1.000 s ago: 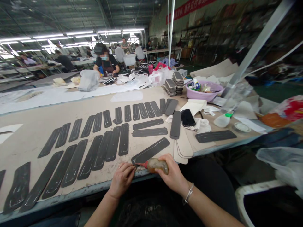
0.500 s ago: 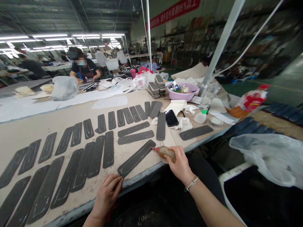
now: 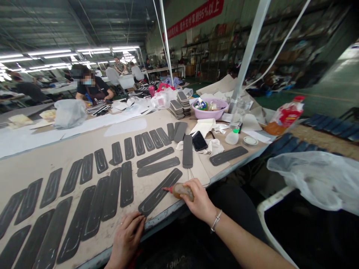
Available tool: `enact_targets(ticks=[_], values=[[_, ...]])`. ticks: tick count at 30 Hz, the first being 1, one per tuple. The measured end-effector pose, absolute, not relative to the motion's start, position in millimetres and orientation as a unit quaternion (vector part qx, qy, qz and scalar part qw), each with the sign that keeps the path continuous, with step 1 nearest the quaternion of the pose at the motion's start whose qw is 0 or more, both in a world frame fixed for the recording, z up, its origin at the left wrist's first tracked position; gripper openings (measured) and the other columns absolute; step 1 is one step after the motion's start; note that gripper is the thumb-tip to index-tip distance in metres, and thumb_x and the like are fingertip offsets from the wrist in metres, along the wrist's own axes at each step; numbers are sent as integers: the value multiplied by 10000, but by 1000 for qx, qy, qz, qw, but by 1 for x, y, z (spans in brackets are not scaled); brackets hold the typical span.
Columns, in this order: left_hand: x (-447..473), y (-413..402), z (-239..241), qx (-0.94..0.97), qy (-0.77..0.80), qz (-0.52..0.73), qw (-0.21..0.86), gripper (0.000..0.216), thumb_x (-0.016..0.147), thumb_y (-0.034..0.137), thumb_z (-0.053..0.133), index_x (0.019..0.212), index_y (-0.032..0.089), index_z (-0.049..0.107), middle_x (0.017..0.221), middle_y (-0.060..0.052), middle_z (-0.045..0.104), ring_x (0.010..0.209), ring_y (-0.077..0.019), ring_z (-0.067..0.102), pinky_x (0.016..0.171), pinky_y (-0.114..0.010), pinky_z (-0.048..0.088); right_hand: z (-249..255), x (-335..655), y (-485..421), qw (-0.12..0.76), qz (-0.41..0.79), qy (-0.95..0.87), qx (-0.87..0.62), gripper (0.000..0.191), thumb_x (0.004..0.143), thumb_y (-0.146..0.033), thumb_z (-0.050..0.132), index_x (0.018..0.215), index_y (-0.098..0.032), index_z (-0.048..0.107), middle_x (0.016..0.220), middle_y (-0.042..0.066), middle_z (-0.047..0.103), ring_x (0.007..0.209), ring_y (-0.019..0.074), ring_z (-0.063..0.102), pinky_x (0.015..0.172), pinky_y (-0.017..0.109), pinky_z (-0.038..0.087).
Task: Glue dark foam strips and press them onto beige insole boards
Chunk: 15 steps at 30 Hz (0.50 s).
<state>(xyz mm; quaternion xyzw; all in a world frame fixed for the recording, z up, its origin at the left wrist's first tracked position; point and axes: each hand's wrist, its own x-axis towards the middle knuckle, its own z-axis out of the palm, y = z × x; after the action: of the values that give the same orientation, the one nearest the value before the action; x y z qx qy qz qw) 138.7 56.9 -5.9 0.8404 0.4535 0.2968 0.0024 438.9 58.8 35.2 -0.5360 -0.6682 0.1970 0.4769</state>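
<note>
My right hand [image 3: 198,201] is wrapped round a squeeze bottle [image 3: 182,191] of brownish liquid. Its red nozzle points left and touches down on the face of a dark grey strip [image 3: 157,194] with rounded ends. A thin shiny line of glue runs along that strip's edge. At the strip's near left end, on the table's edge, my left hand [image 3: 127,235] has its fingers closed together at the tip of the strip; the exact grip is partly hidden. Several similar strips [image 3: 127,183] with shiny lines lie in rows to the left.
A dark strip [image 3: 228,155] lies to the right, near a phone [image 3: 199,141] on a white cloth. Behind stand stacked pads [image 3: 183,104], a lilac basin [image 3: 209,113] and a small green-capped bottle [image 3: 232,137]. A metal post [image 3: 249,52] rises at the back. A co-worker [image 3: 94,87] sits opposite.
My right hand has drawn the bottle left and toward me, its nozzle going from the strip's far end to its middle. My left hand stays at the near end. The view has shifted slightly.
</note>
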Motion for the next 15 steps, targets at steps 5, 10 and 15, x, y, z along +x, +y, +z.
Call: enact_targets(ticks=[5,10,15], values=[[137,59,-6,846,447,289,8,149,832,299,551,879,200,653,912,-63,657,860,-191,618,802,-331,511,29,469,72,502,114,-609,-604,290,745,-129,596,1002,-216,494,947,62,505,902,226,515,817,408,464],[134,63,-5,853,447,269,0,166,825,336,553,870,210,653,897,-47,668,826,-179,635,763,-302,528,26,479,78,507,87,-573,-638,286,748,-155,599,1007,-210,491,953,60,495,914,230,505,835,414,448],[127,71,-5,871,441,217,-15,167,835,328,527,865,232,660,877,-26,684,781,-161,648,712,-272,539,25,478,81,493,101,-574,-646,273,746,-168,601,997,-205,499,959,58,497,916,218,509,842,392,444]])
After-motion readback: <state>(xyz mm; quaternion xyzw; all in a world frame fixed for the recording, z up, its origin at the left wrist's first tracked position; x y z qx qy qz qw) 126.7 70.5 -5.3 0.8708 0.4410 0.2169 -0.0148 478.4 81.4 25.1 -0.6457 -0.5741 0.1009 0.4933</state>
